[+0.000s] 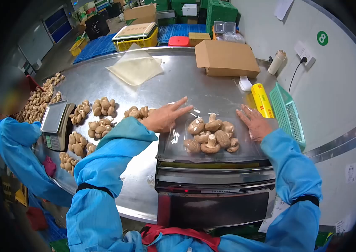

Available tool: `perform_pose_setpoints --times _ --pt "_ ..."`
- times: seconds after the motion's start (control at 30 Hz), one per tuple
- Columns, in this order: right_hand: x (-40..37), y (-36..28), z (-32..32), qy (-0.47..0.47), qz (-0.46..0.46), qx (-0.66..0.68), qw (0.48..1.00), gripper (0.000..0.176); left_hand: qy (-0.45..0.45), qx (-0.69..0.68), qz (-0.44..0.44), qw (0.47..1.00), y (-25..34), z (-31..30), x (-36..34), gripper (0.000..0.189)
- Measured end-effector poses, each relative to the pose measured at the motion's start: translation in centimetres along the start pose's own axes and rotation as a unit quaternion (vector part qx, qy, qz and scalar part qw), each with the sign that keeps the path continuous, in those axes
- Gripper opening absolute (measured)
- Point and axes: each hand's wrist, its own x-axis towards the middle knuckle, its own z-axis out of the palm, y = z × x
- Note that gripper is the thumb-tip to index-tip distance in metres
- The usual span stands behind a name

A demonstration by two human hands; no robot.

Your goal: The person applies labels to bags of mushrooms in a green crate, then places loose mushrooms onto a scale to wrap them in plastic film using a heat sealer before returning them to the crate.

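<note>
Head camera view, and straight to centre: where are the two hands?

"Well apart! Left hand [165, 116] up left of the mushroom pack [211, 136], right hand [254, 122] at its upper right. Both open, fingers spread, right at the clear film [224, 105]."

"Anything pinched between those fingers?"

"Nothing solid, but the glare hides whether any film is caught."

"And the mushrooms?"

"Brown caps, pale stems, grouped right of centre on the wrapping machine [215, 174], a couple of stems pointing up."

"Move left across the metal table [138, 185]!"

"Small mushroom clusters [99, 128] dot it, one just beside the left hand. Farther left sits the scale [54, 130], with a big mushroom heap [39, 98] behind, and a co-worker's blue sleeve [22, 143] at the left edge."

"Right side?"

"Yellow roll [262, 100] just beyond the right hand, green basket [287, 113] beside it, and the open cardboard box [230, 59] at upper right of centre."
</note>
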Motion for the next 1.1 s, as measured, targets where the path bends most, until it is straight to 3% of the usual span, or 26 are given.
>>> perform_pose_setpoints --times 0.03,0.1,0.2,0.27,0.3,0.33,0.37,0.4,0.43,0.47,0.5,0.57,0.63,0.67,0.73,0.77,0.83,0.9,0.97,1.03,1.07,1.1 --pt "-0.1 -1.1 0.7 -0.004 0.048 0.052 0.997 0.058 -0.004 -0.053 -0.015 0.998 0.2 0.1 0.0 0.062" --pt "-0.6 -2.5 1.9 0.000 0.059 0.103 0.993 0.053 -0.007 -0.105 -0.032 0.994 0.2 1.3 0.0 0.055" --pt "-2.2 -3.7 2.1 0.027 0.079 0.210 0.974 0.039 0.096 -0.118 0.033 0.988 0.7 4.7 -0.7 0.041" --pt "-3.8 -5.4 1.5 0.043 0.082 0.271 0.958 0.031 0.081 -0.213 -0.013 0.974 3.6 4.2 -2.6 0.037" --pt "-4.8 -6.5 0.3 0.000 0.173 0.413 0.894 0.028 0.085 -0.263 -0.027 0.961 4.8 4.3 -3.6 0.036" --pt "-5.7 -7.4 -1.1 -0.044 0.259 0.542 0.798 0.026 0.051 -0.382 -0.079 0.919 7.0 3.0 -4.6 0.036" --pt "-6.5 -7.9 -2.4 -0.044 0.259 0.544 0.797 0.026 0.014 -0.495 -0.130 0.859 9.1 1.7 -5.6 0.036" --pt "-7.6 -8.6 -3.8 -0.037 0.307 0.682 0.663 0.027 -0.009 -0.525 -0.200 0.827 10.0 1.7 -6.5 0.035" --pt "-8.8 -9.4 -5.0 -0.031 0.347 0.793 0.499 0.028 -0.017 -0.526 -0.204 0.825 11.7 0.7 -7.7 0.035" --pt "-9.9 -10.3 -6.7 -0.036 0.352 0.795 0.493 0.028 -0.005 -0.657 -0.273 0.702 13.6 -1.0 -8.8 0.034" --pt "-10.9 -11.1 -8.6 -0.046 0.351 0.824 0.442 0.031 0.009 -0.763 -0.333 0.554 15.1 -1.8 -9.7 0.033" --pt "-13.9 -13.3 -8.8 -0.080 0.382 0.861 0.327 0.038 -0.030 -0.771 -0.380 0.510 16.3 1.0 -12.9 0.031" --pt "-19.1 -16.8 -3.5 -0.161 0.413 0.871 0.213 0.037 -0.096 -0.811 -0.438 0.376 18.6 5.1 -16.5 0.029" --pt "-20.7 -18.8 -2.0 -0.162 0.428 0.866 0.201 0.038 -0.074 -0.813 -0.473 0.331 19.9 8.8 -18.3 0.031" --pt "-21.6 -21.5 -2.1 -0.114 0.466 0.860 0.176 0.037 -0.036 -0.819 -0.470 0.328 21.7 10.4 -20.0 0.033" --pt "-22.7 -21.9 -0.5 -0.073 0.390 0.904 0.157 0.034 0.007 -0.824 -0.461 0.331 22.3 10.8 -20.6 0.036" --pt "-22.7 -22.7 -1.4 -0.005 0.401 0.911 0.092 0.037 0.046 -0.838 -0.423 0.342 22.9 10.9 -21.4 0.030" --pt "-22.2 -24.2 -2.4 0.016 0.407 0.906 0.118 0.041 0.176 -0.821 -0.447 0.309 23.3 9.2 -21.3 0.027" --pt "-22.1 -26.2 -2.3 0.130 0.432 0.862 0.231 0.043 0.182 -0.819 -0.453 0.301 24.9 8.6 -20.2 0.021" --pt "-22.3 -27.1 -1.9 0.161 0.412 0.873 0.206 0.044 0.206 -0.645 -0.414 0.608 25.3 10.6 -19.7 0.019" --pt "-22.2 -27.4 -2.1 0.187 0.426 0.862 0.203 0.045 0.222 -0.591 -0.398 0.666 24.6 11.9 -19.4 0.017" --pt "-21.8 -27.8 -2.4 0.213 0.440 0.850 0.199 0.046 0.219 -0.591 -0.393 0.670 24.0 12.9 -19.6 0.017"
